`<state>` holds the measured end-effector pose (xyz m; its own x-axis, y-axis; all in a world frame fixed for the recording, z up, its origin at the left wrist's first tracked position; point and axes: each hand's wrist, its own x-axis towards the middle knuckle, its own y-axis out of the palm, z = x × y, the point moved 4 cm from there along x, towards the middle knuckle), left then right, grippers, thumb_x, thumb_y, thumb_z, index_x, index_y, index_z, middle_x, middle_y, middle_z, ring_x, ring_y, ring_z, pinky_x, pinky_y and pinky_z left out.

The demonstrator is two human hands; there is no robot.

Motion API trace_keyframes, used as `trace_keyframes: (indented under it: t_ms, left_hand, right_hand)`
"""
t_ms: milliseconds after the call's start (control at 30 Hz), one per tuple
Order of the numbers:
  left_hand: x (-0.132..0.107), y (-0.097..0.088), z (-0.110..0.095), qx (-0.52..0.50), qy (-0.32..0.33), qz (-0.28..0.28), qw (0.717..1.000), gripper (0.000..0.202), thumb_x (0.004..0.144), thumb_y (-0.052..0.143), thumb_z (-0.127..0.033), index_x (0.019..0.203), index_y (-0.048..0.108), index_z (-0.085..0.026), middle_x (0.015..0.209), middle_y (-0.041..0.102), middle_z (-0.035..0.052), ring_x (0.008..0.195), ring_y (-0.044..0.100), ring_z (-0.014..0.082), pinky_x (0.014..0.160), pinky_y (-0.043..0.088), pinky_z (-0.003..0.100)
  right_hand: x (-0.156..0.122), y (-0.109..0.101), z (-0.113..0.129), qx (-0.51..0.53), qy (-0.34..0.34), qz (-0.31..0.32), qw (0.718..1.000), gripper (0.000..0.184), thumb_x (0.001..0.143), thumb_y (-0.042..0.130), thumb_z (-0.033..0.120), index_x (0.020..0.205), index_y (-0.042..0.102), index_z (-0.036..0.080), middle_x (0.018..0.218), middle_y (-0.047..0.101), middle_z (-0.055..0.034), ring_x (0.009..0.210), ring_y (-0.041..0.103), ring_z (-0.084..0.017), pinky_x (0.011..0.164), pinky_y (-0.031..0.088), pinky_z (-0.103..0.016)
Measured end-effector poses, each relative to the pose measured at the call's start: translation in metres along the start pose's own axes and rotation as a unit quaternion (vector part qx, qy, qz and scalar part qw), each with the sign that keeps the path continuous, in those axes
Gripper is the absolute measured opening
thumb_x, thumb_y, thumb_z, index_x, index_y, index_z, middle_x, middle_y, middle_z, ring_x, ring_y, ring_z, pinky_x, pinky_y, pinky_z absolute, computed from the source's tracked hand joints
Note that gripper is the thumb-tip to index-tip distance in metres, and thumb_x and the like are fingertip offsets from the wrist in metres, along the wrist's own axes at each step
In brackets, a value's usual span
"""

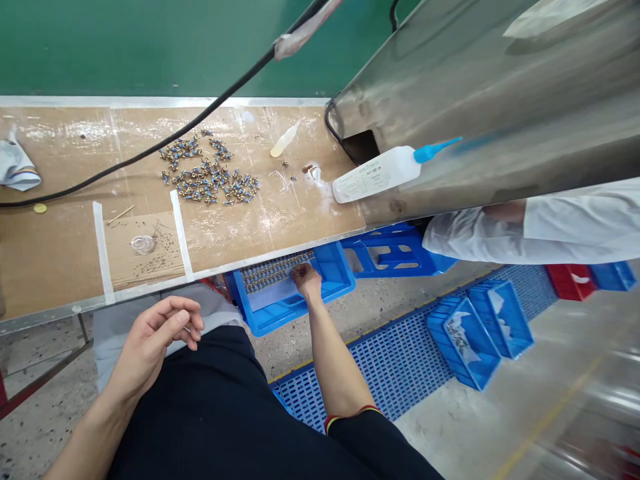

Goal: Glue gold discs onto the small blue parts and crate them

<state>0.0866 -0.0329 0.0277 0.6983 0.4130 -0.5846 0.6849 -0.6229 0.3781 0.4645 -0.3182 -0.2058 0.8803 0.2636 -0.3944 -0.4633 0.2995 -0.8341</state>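
My right hand [307,283] reaches into a blue plastic bin [267,325] below the table edge. Its fingers are pinched together beside rows of small metal parts [270,272]; whatever they hold is hidden. A pale sheet [273,295] lies in the same bin. Over my lap, my left hand [155,337] hovers with loosely curled fingers and nothing visible in it. On the table, a loose pile of small blue and brass-coloured parts [205,180] lies beyond my hands. A squeeze bottle with a blue nozzle [377,175] lies tilted at the right.
A black cable [200,120] crosses above the table [295,217]. A taped cardboard piece [120,257] carries a small clear round dish [143,245] and a thin stick [121,214]. Metal machinery [475,100] stands right, near another person's white sleeve [580,223]. Blue bins [463,340] stand on the floor.
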Motion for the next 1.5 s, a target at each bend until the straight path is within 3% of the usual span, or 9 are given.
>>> trace_keyframes:
  t_ms: [467,600,733,900,1100,1167,1267,1400,1500]
  left_hand:
    - [0.001,-0.006,0.002,0.002,-0.006,-0.013,1.0,0.036,0.098,0.088,-0.048,0.111,0.083,-0.016,0.094,0.08,0.0116,0.08,0.073,0.0209,0.071,0.065,0.031]
    - [0.001,-0.01,0.002,-0.004,-0.004,-0.018,1.0,0.034,0.099,0.088,-0.048,0.112,0.083,-0.016,0.096,0.08,0.0113,0.081,0.073,0.0206,0.073,0.065,0.031]
    - [0.0,-0.022,0.002,-0.019,0.012,-0.04,0.999,0.036,0.099,0.087,-0.05,0.11,0.084,-0.016,0.095,0.08,0.0118,0.08,0.073,0.0213,0.072,0.064,0.032]
    - [0.002,-0.039,-0.002,-0.013,0.04,-0.085,0.996,0.037,0.098,0.085,-0.052,0.096,0.085,-0.015,0.091,0.08,0.0122,0.079,0.072,0.0218,0.075,0.062,0.032]
    - [-0.02,-0.066,-0.02,0.036,0.129,-0.12,0.984,0.041,0.102,0.079,-0.048,0.073,0.075,-0.019,0.084,0.077,0.0092,0.083,0.069,0.0241,0.081,0.054,0.033]
    - [-0.039,-0.091,-0.023,0.046,0.167,-0.179,0.968,0.046,0.104,0.077,-0.049,0.069,0.071,-0.021,0.085,0.079,0.0085,0.087,0.069,0.0256,0.085,0.053,0.034]
    - [-0.076,-0.137,-0.022,0.021,0.214,-0.307,0.927,0.043,0.102,0.081,-0.051,0.07,0.073,-0.023,0.086,0.08,0.0061,0.09,0.071,0.0255,0.089,0.056,0.034]
    - [-0.132,-0.182,-0.024,-0.031,0.3,-0.473,0.828,0.038,0.094,0.091,-0.045,0.069,0.075,-0.022,0.077,0.076,0.0017,0.081,0.073,0.0216,0.084,0.06,0.032]
    - [-0.164,-0.205,-0.045,0.004,0.375,-0.534,0.758,0.033,0.097,0.086,-0.038,0.071,0.076,-0.021,0.073,0.073,0.0012,0.073,0.072,0.0197,0.078,0.06,0.032]
  right_hand:
    - [0.001,0.005,0.003,0.008,0.017,0.03,0.999,0.031,0.11,0.077,0.046,0.122,0.074,0.017,0.12,0.077,-0.0063,0.105,0.077,-0.022,0.097,0.068,-0.044]
    - [-0.014,-0.016,0.021,0.033,-0.002,-0.027,0.999,0.041,0.107,0.076,0.058,0.098,0.074,0.018,0.095,0.077,-0.0039,0.089,0.074,-0.021,0.09,0.062,-0.04]
    - [-0.05,-0.06,0.05,0.079,-0.046,-0.144,0.985,0.065,0.103,0.058,0.081,0.076,0.066,0.023,0.073,0.071,-0.0066,0.077,0.067,-0.027,0.077,0.052,-0.037]
    - [-0.099,-0.101,0.136,0.155,-0.165,-0.188,0.956,0.062,0.105,0.057,0.079,0.085,0.071,0.022,0.078,0.07,-0.0032,0.076,0.063,-0.022,0.075,0.049,-0.033]
    - [-0.105,-0.089,0.306,0.138,-0.43,-0.022,0.892,0.031,0.111,0.062,0.048,0.106,0.082,0.025,0.102,0.082,-0.0057,0.092,0.073,-0.024,0.088,0.057,-0.036]
    - [-0.094,-0.082,0.34,0.098,-0.458,-0.02,0.883,0.029,0.11,0.057,0.04,0.111,0.081,0.024,0.111,0.083,-0.0091,0.101,0.075,-0.026,0.095,0.058,-0.039]
    - [-0.079,-0.074,0.363,0.023,-0.458,-0.015,0.888,0.028,0.105,0.054,0.035,0.108,0.079,0.022,0.111,0.084,-0.0127,0.104,0.077,-0.029,0.099,0.058,-0.044]
    - [-0.071,-0.069,0.357,-0.09,-0.446,0.042,0.889,0.031,0.098,0.052,0.046,0.095,0.077,0.028,0.099,0.084,-0.0139,0.093,0.078,-0.035,0.085,0.059,-0.048]
    - [-0.046,-0.064,0.337,-0.121,-0.446,0.058,0.885,0.03,0.091,0.057,0.061,0.094,0.076,0.038,0.099,0.085,-0.0166,0.084,0.078,-0.04,0.073,0.058,-0.056]
